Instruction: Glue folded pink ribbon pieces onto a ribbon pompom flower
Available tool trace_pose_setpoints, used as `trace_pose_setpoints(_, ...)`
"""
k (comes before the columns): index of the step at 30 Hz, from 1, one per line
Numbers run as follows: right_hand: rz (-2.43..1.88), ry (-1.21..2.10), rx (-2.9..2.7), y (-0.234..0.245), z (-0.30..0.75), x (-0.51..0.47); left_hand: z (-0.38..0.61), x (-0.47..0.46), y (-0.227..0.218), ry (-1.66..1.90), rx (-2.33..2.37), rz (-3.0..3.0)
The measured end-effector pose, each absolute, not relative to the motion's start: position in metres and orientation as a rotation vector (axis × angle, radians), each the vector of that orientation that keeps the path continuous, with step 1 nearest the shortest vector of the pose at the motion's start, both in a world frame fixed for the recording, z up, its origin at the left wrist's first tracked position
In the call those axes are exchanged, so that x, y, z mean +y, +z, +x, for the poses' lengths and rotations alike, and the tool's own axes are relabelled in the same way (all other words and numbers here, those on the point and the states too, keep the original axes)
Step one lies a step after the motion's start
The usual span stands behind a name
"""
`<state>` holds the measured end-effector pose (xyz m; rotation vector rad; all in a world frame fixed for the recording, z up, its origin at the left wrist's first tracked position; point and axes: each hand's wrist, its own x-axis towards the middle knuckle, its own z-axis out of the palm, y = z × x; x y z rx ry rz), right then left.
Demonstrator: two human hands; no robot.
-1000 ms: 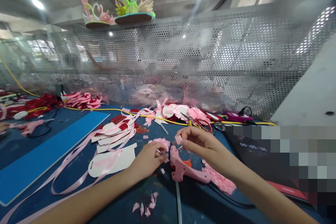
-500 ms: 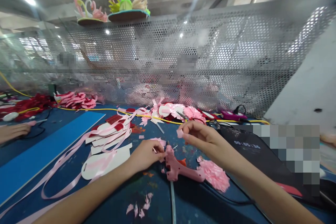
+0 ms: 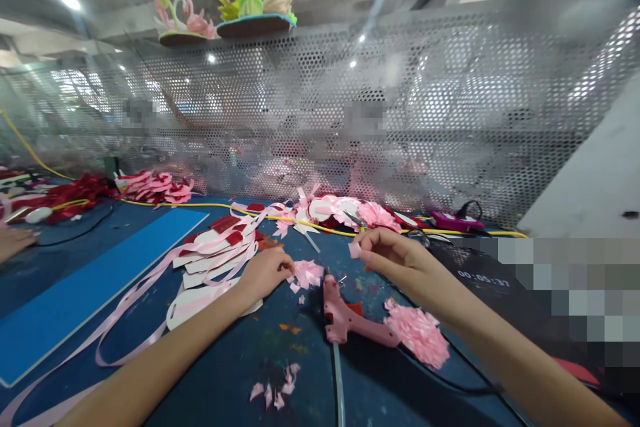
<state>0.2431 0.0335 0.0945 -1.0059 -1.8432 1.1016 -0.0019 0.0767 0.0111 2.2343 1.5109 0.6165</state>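
Observation:
My right hand (image 3: pixel 397 259) is raised above the table, pinching a small pink ribbon piece (image 3: pixel 355 250) between thumb and fingertips. My left hand (image 3: pixel 265 278) is low at the left edge of a small pile of cut pink ribbon pieces (image 3: pixel 309 273). Its fingers are curled together, and whatever they hold, if anything, is hidden. Between my forearms a pink hot glue gun (image 3: pixel 345 320) lies on its side, with a clear glue stick (image 3: pixel 339 380) coming out of its back. A ruffled pink ribbon flower (image 3: pixel 417 333) lies right of the gun.
White tags with pink ribbons (image 3: pixel 215 260) are stacked left of my left hand. Folded ribbon scraps (image 3: pixel 275 387) lie in front. A blue board (image 3: pixel 100 287), a yellow cable (image 3: pixel 200 205), a black device (image 3: pixel 490 280) and a purple power strip (image 3: pixel 455 221) surround the area. Another person's hand (image 3: pixel 15 242) is far left.
My left hand has moved left, away from the glue gun's nozzle, uncovering the pile of ribbon pieces. My right hand still holds its ribbon piece. The whole view has shifted slightly.

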Motion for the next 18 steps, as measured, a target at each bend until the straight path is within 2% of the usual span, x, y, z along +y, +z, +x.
trace_pose_setpoints(9,-1.034,1.074,-1.870,0.098,0.242,0.034,-0.002,0.067,0.026,0.556,1.406,2.338)
trace_pose_setpoints(18,-1.035,1.101,-1.909,0.084,0.241,0.038,0.010,0.050,0.017,0.420,1.094,2.372)
